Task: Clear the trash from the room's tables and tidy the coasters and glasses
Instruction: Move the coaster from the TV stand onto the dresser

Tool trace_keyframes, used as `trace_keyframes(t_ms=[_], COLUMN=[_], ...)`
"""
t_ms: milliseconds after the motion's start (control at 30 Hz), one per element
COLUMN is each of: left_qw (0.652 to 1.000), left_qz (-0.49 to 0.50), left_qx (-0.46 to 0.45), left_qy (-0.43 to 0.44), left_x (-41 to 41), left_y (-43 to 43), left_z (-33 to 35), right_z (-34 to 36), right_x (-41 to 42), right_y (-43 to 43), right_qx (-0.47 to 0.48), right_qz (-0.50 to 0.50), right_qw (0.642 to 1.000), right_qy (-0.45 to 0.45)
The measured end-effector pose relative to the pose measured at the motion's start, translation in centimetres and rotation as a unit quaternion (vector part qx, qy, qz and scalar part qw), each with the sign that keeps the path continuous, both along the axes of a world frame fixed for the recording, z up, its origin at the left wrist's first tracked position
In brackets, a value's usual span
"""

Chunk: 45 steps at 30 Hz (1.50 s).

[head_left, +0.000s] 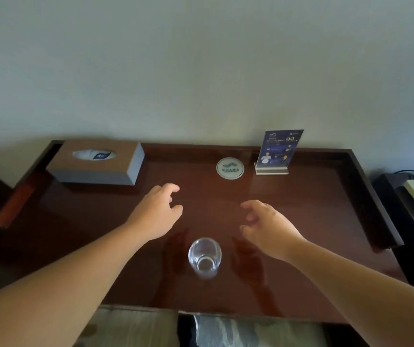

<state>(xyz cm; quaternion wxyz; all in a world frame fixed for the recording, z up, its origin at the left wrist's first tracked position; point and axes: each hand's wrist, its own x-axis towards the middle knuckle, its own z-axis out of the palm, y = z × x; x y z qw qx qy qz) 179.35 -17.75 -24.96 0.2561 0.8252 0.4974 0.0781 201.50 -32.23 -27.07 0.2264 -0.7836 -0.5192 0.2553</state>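
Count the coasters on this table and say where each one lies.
1. The coaster lies flat near the back edge of the table, just left of the card stand, with nothing on it. Another could be hidden beneath the left hand or right hand.

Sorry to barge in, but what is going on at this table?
A person holds both hands over the table, holding nothing. The left hand and right hand hang loosely curled just beyond a standing glass. A coaster lies bare near the back, beside a card stand; a tissue box sits back left.
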Motion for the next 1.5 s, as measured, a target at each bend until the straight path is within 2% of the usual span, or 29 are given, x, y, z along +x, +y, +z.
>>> trace_keyframes(t_ms=[233, 600, 800, 933, 1133, 1500], left_qw=[1.0, 0.999, 0.996, 0.995, 0.995, 0.995], left_qz=[0.022, -0.035, -0.064, -0.077, -0.068, -0.072], left_qx=[-0.003, -0.033, -0.057, -0.064, -0.07, -0.053], left_qy=[-0.003, -0.019, -0.014, -0.012, -0.022, -0.035], left_x=[-4.3, -7.4, -9.1, -9.7, -10.1, -10.4], left_y=[-5.0, -5.4, -5.5, -5.8, -6.2, -5.7], left_z=[-0.3, -2.5, -4.0, -4.9, -5.5, -3.3], right_z=[-0.3, -1.9, -3.5, -4.1, -5.2, -1.9], right_x=[-3.7, -7.6, -11.0, -12.3, -13.0, -13.2], right_y=[-3.2, -4.7, -5.0, -4.1, -3.0, -2.2], right_qx=[-0.008, -0.036, -0.017, 0.015, 0.066, 0.07], right_qz=[0.043, -0.003, -0.073, -0.109, -0.163, -0.15], right_qw=[0.999, 0.999, 0.992, 0.979, 0.957, 0.964], right_qy=[0.017, 0.015, 0.1, 0.17, 0.229, 0.207])
